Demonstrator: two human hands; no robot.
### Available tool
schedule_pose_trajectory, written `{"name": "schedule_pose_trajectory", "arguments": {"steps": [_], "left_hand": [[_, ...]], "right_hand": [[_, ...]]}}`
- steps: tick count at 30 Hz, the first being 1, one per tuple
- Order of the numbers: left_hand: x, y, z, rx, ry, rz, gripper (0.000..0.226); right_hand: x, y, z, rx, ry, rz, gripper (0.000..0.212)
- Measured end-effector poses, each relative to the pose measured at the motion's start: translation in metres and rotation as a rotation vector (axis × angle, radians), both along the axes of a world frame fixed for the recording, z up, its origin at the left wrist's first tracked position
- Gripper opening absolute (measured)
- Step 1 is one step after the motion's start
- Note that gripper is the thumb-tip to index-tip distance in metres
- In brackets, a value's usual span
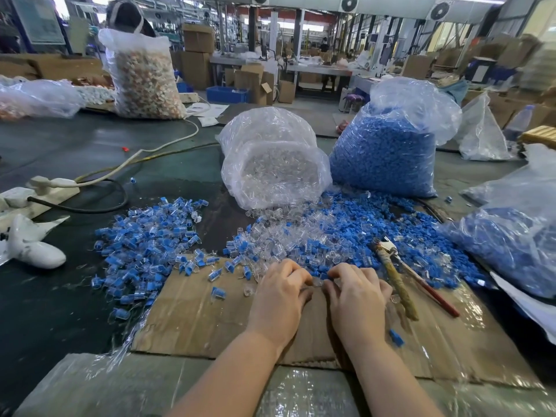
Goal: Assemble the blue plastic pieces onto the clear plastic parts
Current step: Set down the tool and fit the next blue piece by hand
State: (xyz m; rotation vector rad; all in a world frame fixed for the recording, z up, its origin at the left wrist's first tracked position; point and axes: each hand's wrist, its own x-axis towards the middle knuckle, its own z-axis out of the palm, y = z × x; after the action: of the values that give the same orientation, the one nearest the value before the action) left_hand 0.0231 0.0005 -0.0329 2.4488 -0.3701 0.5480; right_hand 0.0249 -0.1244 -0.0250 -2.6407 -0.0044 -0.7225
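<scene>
Plastic, light and stiff, slick too, so I judge a fingertip pinch on the flat sides best. Both hands, left (281, 291) and right (356, 291), curl knuckle to knuckle on the cardboard (192, 320), pinching something small I cannot make out. Blue pieces (370, 224) and clear parts (270, 233) lie heaped just beyond my fingers.

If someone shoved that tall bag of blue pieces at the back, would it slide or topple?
The bag of blue pieces is packed full and stands broad on the table, so it probably feels heavy and would resist sliding. Its thin plastic looks soft, so it would likely sag and spill more pieces rather than topple stiffly.
</scene>
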Motion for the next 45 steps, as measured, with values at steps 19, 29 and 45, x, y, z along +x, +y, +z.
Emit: {"name": "schedule_pose_trajectory", "arguments": {"steps": [19, 29, 45], "left_hand": [[-0.009, 0.002, 0.011, -0.254, 0.076, 0.054, 0.014], [-0.008, 0.005, 0.007, -0.229, 0.039, 0.069, 0.024], [-0.008, 0.006, 0.010, -0.227, 0.129, 0.021, 0.010]], "right_hand": [[-0.005, -0.001, 0.001, 0.086, 0.017, 0.075, 0.010], [-0.012, 0.000, 0.006, 0.195, -0.027, 0.124, 0.009], [-0.008, -0.004, 0.005, 0.219, -0.035, 0.253, 0.006]]}}
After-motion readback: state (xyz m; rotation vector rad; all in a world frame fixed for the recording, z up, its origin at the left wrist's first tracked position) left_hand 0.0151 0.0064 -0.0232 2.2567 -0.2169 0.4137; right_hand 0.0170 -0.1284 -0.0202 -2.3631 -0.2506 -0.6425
